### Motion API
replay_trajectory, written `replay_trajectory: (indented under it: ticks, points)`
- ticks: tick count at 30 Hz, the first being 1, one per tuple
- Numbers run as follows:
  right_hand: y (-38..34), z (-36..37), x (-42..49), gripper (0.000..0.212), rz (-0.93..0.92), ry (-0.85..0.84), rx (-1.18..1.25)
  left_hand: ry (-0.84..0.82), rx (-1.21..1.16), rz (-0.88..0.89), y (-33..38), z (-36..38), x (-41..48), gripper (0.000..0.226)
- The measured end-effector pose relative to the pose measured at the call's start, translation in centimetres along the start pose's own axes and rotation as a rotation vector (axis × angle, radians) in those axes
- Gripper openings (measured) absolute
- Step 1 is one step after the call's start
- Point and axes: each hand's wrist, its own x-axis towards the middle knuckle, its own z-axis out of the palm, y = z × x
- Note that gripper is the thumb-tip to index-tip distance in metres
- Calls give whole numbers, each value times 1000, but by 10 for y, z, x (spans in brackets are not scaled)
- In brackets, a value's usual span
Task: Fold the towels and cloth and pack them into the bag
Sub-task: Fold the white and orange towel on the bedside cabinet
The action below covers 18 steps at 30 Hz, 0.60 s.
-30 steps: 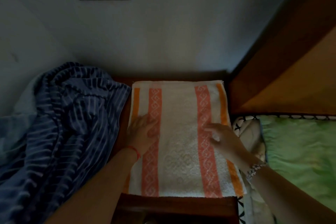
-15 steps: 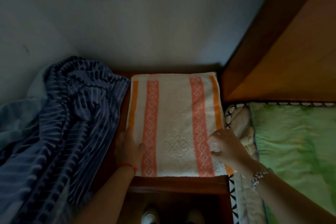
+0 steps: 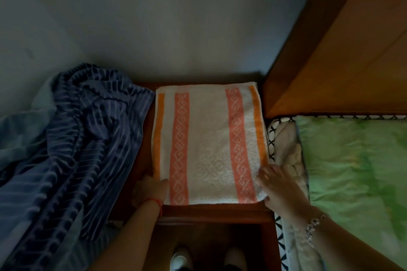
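Left side: crumpled blue striped cloth beside the towel.
Right side: green bedding.
Towel: folded white orange-striped towel on dark wooden stand, long axis toward the wall.
Hands: left hand and right hand grip its near corners.

The towel is white with salmon patterned bands and orange edge stripes. The cloth is navy with pale stripes. The bench is reddish-brown, the bedsheet mottled green.
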Motion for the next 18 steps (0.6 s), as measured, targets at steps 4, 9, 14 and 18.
replay_trajectory:
  ticks: [4,9,14,18]
  points:
    - [0,-4,-3,31,33,85,118,59,-187,42,3,-9,-5,34]
    - [0,-13,-4,23,129,153,233,106,-470,108,3,-21,-14,9]
    - [-5,-28,-5,18,146,125,183,156,-554,152,1,-34,-25,33]
    - [-16,-49,-6,17,198,134,269,265,-692,155,5,-46,-37,27]
